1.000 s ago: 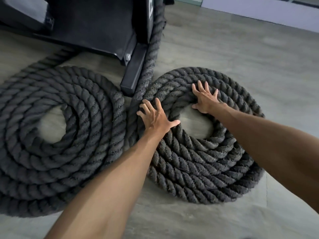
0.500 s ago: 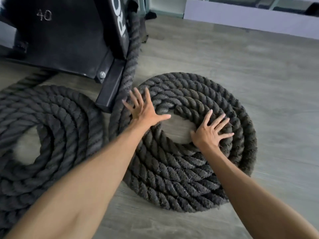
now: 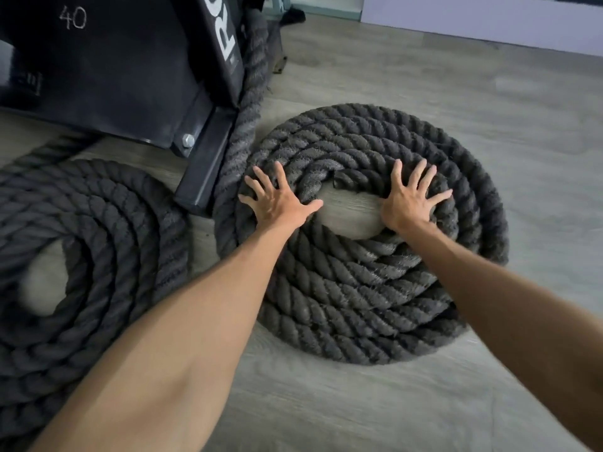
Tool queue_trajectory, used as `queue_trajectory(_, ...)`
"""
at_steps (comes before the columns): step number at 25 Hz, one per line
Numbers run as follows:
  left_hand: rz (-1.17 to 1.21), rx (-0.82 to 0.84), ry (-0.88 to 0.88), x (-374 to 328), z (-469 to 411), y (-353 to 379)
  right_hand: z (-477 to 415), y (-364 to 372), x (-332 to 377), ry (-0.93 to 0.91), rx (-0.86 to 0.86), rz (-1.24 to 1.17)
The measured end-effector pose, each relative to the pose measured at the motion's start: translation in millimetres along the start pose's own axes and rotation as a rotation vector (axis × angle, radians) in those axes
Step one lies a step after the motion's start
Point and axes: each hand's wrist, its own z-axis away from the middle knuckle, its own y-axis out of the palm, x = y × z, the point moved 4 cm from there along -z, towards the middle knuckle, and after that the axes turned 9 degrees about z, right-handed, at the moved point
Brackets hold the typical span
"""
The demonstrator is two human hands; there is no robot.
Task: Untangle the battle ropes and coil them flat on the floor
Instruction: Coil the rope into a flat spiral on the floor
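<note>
A thick dark grey battle rope lies as a flat round coil (image 3: 355,288) on the floor in the middle of the view, with a bare patch of floor at its centre. My left hand (image 3: 277,203) rests flat on the coil's inner left side, fingers spread. My right hand (image 3: 411,200) presses flat on the inner right side, fingers spread too. The rope's cut end (image 3: 342,181) shows at the inner top. A second flat coil (image 3: 107,249) lies at the left. A strand of rope (image 3: 251,93) runs up beside the black frame.
A black metal rack base (image 3: 130,70) marked "40" stands at the upper left, its foot (image 3: 204,168) reaching down between the two coils. Grey wood-look floor (image 3: 489,99) spreads to the right and front. A pale wall base (image 3: 489,17) runs along the back.
My right hand slid from the coil's top round to its inner right side. My left hand stayed on the inner left. The view shifted left and closer.
</note>
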Motion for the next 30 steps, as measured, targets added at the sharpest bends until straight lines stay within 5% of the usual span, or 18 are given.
queue_trajectory(5,0.169,0.077,-0.116,-29.1,-6.0,3.1,-89.2,-30.1,5.0,-0.147,0.025,0.111)
queue_trajectory(8,0.18,0.207,-0.075,-24.1,-10.2,-10.4,-110.6,-38.6,13.7,-0.153,0.085,0.146)
queue_trajectory(10,0.402,0.276,-0.011,-5.7,-12.8,-31.0,-102.2,-53.3,12.0,-0.115,0.144,0.165)
queue_trajectory(13,0.89,0.156,0.023,52.2,3.6,-71.7,-61.7,-77.3,44.5,-0.071,0.135,0.086)
queue_trajectory(15,1.014,-0.051,0.075,101.5,26.2,-93.1,-9.5,-91.9,102.7,-0.234,-0.107,-0.012)
queue_trajectory(19,0.737,-0.678,0.008,230.3,86.8,-141.1,151.8,-111.5,260.1,-0.821,-0.386,-0.225)
queue_trajectory(21,0.553,-0.821,-0.115,309.3,116.5,-154.8,231.9,-93.3,330.0,-1.013,-0.422,-0.261)
queue_trajectory(26,0.491,-0.75,-0.341,464.0,146.7,-163.3,325.8,11.1,423.2,-0.93,-0.077,0.04)
queue_trajectory(30,0.296,-0.575,-0.43,517.9,126.9,-144.4,334.7,47.0,430.3,-0.849,-0.123,0.103)
